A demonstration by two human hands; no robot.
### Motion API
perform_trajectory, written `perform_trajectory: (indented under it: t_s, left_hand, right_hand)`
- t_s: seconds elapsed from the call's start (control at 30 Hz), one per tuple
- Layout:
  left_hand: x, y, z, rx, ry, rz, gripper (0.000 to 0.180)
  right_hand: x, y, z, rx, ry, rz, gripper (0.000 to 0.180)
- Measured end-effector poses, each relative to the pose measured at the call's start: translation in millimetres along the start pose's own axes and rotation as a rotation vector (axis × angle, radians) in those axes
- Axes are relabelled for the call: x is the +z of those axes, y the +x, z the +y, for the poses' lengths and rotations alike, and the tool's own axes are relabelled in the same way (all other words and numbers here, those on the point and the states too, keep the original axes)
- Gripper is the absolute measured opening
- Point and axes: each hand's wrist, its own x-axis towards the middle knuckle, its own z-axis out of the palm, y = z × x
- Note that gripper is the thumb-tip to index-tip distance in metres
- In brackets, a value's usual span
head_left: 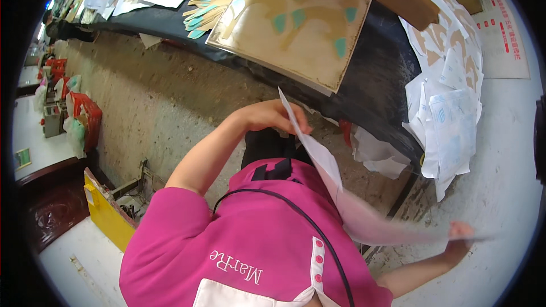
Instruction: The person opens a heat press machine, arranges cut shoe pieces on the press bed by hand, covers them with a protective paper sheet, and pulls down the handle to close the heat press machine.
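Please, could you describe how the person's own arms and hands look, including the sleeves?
The left hand is bare, with no glove or watch visible. The right hand is also gloveless, but blur hides finer details. The left sleeve is short and magenta; both forearms are uncovered. A black cable crosses the magenta shirt.

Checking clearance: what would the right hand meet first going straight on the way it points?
Likely the pale grey surface at the picture's right, apart from the white sheet the right hand holds. Depth unclear; gap can't be judged.
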Motion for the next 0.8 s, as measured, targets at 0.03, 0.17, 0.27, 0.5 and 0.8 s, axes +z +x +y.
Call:
perform_trajectory:
  t_s: [0.03,0.17,0.27,0.5,0.8]
  left_hand:
    - [-9.2,-21.5,-8.2,-0.008,-0.004,0.104,0.029]
    - [-30.6,-81.7,14.6,0.121,0.027,0.695,0.025]
    - [-65.4,-116.8,38.0,0.297,0.104,0.918,0.018]
    - [-170.4,-128.2,123.1,0.334,0.188,1.11,0.023]
    - [-298.4,-68.5,181.1,0.345,0.169,1.113,0.028]
  right_hand:
    - [16.0,2.5,9.8,0.18,0.094,0.477,0.013]
    - [107.9,96.2,28.1,0.289,-0.054,0.409,0.05]
    - [193.8,166.2,44.6,0.278,-0.086,0.198,0.046]
    - [306.5,282.7,47.5,0.301,-0.011,0.063,0.043]
    - [326.7,380.5,101.7,0.282,0.33,0.125,0.051]
